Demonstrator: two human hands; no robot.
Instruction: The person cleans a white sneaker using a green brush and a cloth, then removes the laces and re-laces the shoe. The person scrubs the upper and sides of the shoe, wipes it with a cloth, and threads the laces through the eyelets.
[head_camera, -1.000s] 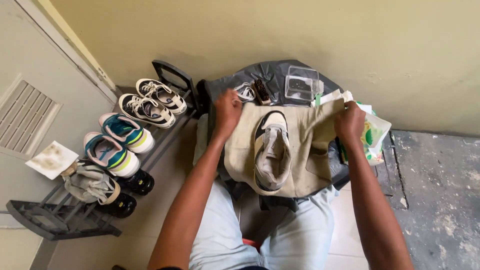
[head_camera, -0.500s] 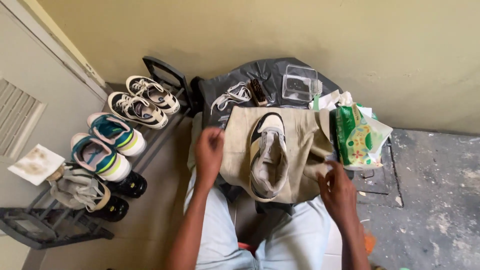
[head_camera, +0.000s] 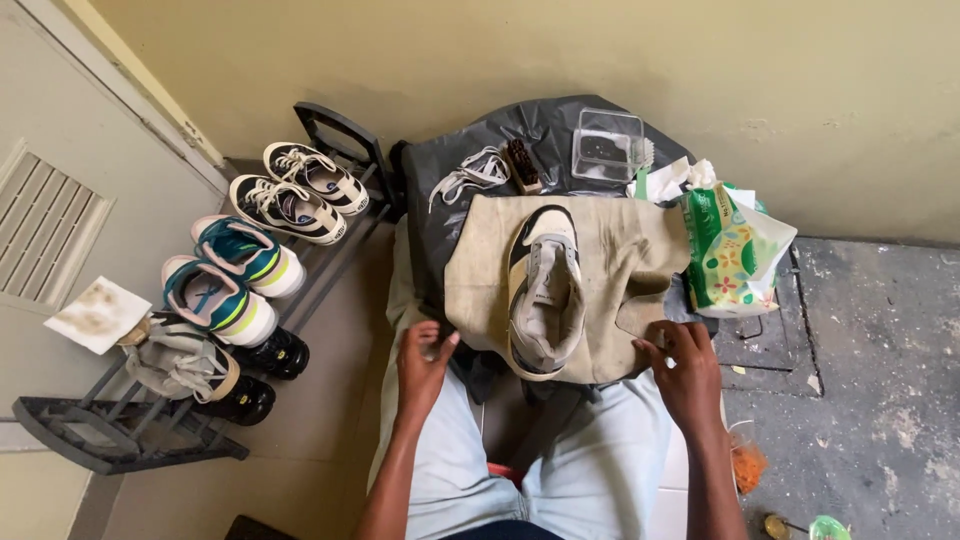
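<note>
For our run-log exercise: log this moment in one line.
left hand: on cloth edge | right hand: on cloth edge | sneaker: on cloth

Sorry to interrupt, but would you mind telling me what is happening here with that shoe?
A seated person has a beige cloth spread in front of them with a black-and-cream sneaker lying on it, without its laces. The left hand touches the cloth's near left corner and the right hand its near right edge. Loose white laces, a brush and a clear plastic box lie beyond. More shoes sit on a rack to the left.
</note>
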